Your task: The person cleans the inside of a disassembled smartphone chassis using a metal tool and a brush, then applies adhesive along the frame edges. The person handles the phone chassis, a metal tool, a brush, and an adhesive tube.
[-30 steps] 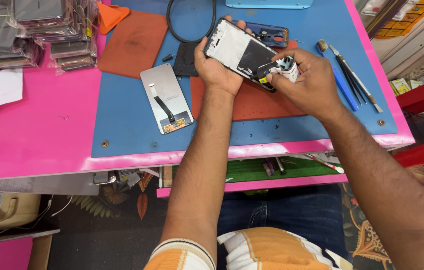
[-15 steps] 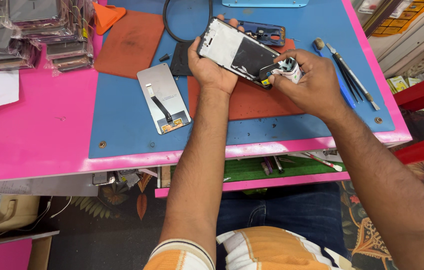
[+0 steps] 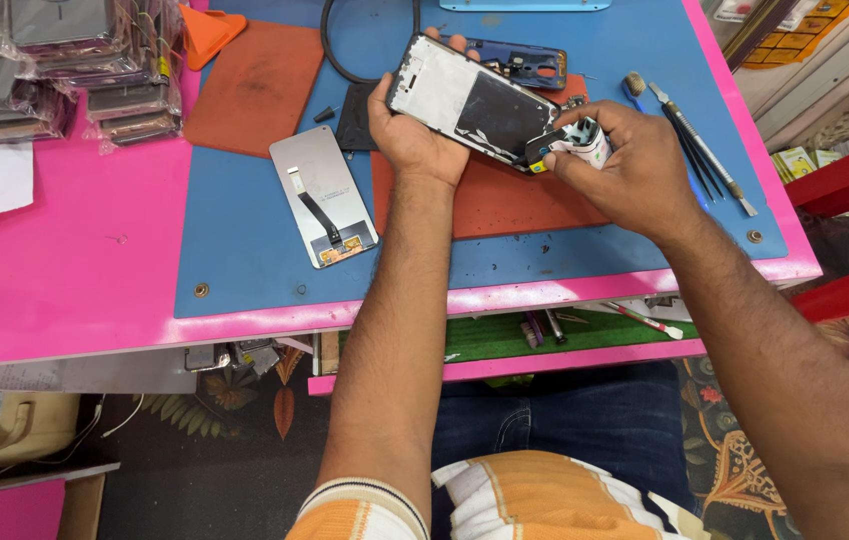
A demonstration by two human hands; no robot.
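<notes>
A pink workbench (image 3: 64, 270) with a blue mat (image 3: 244, 240) fills the upper half of the frame, and two rust-brown pads lie on it — one at upper left (image 3: 249, 85), one under the work (image 3: 504, 200). At upper centre the left hand (image 3: 414, 135) grips an opened phone frame (image 3: 469, 100) by its left end, fingers wrapped round the edge, and holds it clear of the pad. The right hand (image 3: 624, 170) is bunched at the frame's right end, fingertips pinching a small white part (image 3: 579, 140) beside a yellow-tipped bit. A loose display panel (image 3: 324, 210) with its flex strip lies face down left of centre. Tweezers and a brush (image 3: 694, 150) sit at right. The risk as I see it: a hard tug on that pinched piece could tear a ribbon or crack the frame — and a loose grip would drop it onto the bench.
</notes>
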